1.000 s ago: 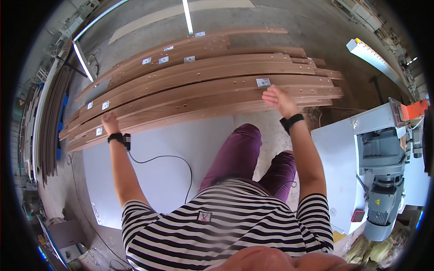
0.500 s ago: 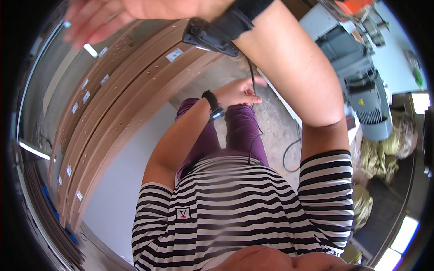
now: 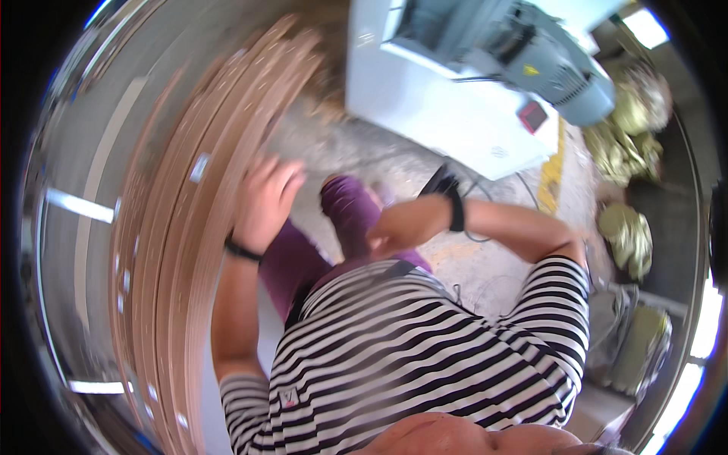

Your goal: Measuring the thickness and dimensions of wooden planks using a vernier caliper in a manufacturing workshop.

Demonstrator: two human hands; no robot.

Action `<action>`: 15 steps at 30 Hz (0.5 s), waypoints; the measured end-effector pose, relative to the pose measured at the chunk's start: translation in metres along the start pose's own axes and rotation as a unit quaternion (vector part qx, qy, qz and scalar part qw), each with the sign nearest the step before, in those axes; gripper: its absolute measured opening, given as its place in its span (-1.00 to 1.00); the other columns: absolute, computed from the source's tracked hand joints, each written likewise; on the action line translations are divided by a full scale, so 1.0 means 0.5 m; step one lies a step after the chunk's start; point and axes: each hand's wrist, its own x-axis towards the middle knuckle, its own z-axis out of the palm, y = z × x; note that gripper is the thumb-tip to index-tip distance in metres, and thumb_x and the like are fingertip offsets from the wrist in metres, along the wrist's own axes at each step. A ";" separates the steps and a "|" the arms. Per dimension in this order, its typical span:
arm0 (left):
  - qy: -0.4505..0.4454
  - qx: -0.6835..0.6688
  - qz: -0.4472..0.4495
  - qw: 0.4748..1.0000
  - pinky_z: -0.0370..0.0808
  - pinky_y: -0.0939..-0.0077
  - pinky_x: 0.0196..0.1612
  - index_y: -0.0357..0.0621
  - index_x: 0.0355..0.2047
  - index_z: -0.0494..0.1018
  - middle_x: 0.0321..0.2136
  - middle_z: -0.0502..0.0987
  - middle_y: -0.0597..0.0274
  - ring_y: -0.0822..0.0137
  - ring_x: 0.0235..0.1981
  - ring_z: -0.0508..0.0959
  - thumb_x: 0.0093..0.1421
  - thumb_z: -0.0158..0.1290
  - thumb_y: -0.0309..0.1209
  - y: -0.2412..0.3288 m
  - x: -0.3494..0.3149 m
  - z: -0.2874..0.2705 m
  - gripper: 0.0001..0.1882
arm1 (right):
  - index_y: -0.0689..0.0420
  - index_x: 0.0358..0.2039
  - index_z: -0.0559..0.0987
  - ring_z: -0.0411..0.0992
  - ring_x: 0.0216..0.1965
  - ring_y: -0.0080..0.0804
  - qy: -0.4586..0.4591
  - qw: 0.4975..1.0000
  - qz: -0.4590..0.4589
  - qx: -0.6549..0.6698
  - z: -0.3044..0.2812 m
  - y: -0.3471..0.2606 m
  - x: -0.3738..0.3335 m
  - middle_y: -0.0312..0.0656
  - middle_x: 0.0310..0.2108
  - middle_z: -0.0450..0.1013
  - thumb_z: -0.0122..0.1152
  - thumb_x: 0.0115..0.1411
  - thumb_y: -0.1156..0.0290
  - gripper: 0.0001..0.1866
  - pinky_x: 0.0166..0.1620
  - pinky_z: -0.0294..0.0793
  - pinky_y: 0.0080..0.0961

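Note:
My left hand (image 3: pixel 265 199) is beside the near edge of a stack of brown boards (image 3: pixel 220 163), its fingers stretched out and slightly blurred. It holds nothing that I can see, and whether it touches the boards I cannot tell. In front of my waist, over my purple trousers (image 3: pixel 353 208), is my right hand (image 3: pixel 413 225). Its fingers curl inward and are partly hidden, so what they hold, if anything, does not show. Each wrist wears a black band, and a dark flat device (image 3: pixel 440 180) sits at the right one.
Ahead to the right stands a white machine table (image 3: pixel 425 106) carrying a grey motor (image 3: pixel 561 72) and a small red-edged box (image 3: pixel 533 116). Cables lie on the concrete floor beneath. Yellow-green sacks (image 3: pixel 626 235) are along the right, beside a yellow floor stripe (image 3: pixel 552 174).
My right arm has come down from across the top of the view to my waist. The left hand has left the thin cable and moved over to the boards. My view has turned.

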 end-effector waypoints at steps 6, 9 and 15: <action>-0.253 0.005 -0.170 0.953 0.37 0.17 -0.47 -0.15 -0.45 0.44 -0.62 0.46 0.03 0.01 -0.54 0.49 0.05 0.18 -0.33 -0.025 -0.188 0.009 -0.82 | 0.25 -0.21 0.48 0.45 -0.24 0.09 0.173 0.983 -0.035 0.050 0.200 0.066 0.045 0.15 -0.37 0.48 -0.01 0.24 0.05 -0.55 -0.15 0.42 -0.15; -0.307 -0.067 -0.225 0.922 0.36 0.24 -0.51 -0.17 -0.44 0.43 -0.61 0.46 -0.03 0.01 -0.56 0.50 0.07 0.17 -0.33 -0.018 -0.214 -0.013 -0.81 | 0.23 -0.38 0.52 0.47 -0.32 0.01 0.235 0.966 -0.073 0.080 0.191 0.079 0.062 0.09 -0.46 0.47 0.05 0.18 0.14 -0.65 -0.24 0.44 -0.17; -0.144 -0.207 -0.250 0.935 0.44 0.53 -0.29 -0.20 -0.02 0.39 -0.50 0.47 0.24 0.42 -0.44 0.47 0.19 0.07 -0.43 0.043 -0.148 -0.053 -0.66 | 0.18 -0.50 0.46 0.43 -0.48 -0.03 0.406 0.905 -0.084 -0.094 0.105 -0.017 0.123 -0.05 -0.53 0.44 0.15 0.09 0.26 -0.77 -0.36 0.42 -0.15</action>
